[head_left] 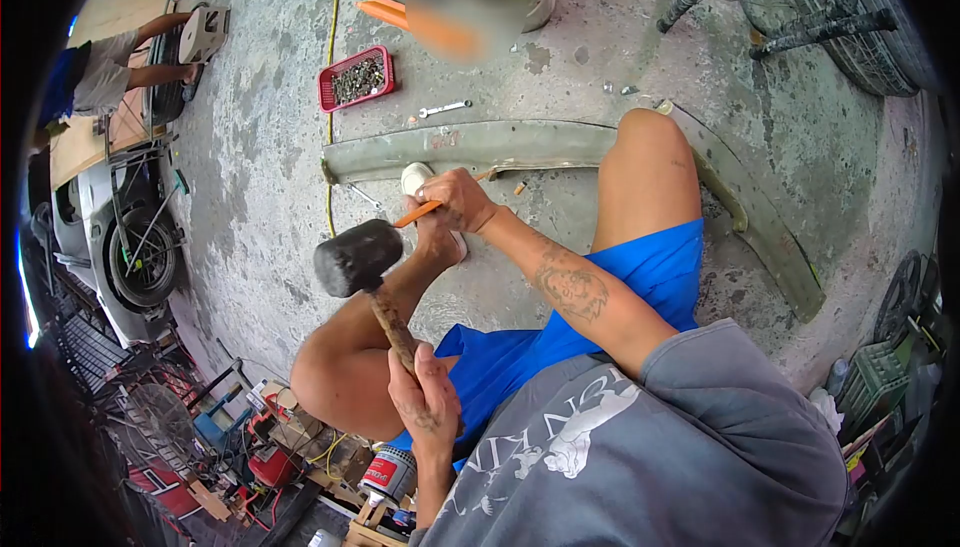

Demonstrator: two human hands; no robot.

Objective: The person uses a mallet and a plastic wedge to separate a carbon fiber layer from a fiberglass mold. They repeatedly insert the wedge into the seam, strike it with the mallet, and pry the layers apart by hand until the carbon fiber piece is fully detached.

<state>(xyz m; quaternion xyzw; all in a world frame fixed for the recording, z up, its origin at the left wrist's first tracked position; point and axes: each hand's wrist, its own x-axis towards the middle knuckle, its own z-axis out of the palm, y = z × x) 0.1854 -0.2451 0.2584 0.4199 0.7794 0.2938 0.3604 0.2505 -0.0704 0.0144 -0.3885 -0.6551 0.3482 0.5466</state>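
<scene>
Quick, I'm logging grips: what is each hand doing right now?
Left hand: closed on the worn wooden handle of a black-headed mallet.
Right hand: closed around a narrow orange tool.

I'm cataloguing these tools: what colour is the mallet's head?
The mallet's head is black, shown best in the head view.

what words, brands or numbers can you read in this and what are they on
Gray shirt: pale capitals, seemingly including "K" and "N"; folds keep the full wording unclear.
Red-labeled can: lettering too small to read.
Long panel: faint red marks, too blurred to read.
No complete word or number is legible.
</scene>
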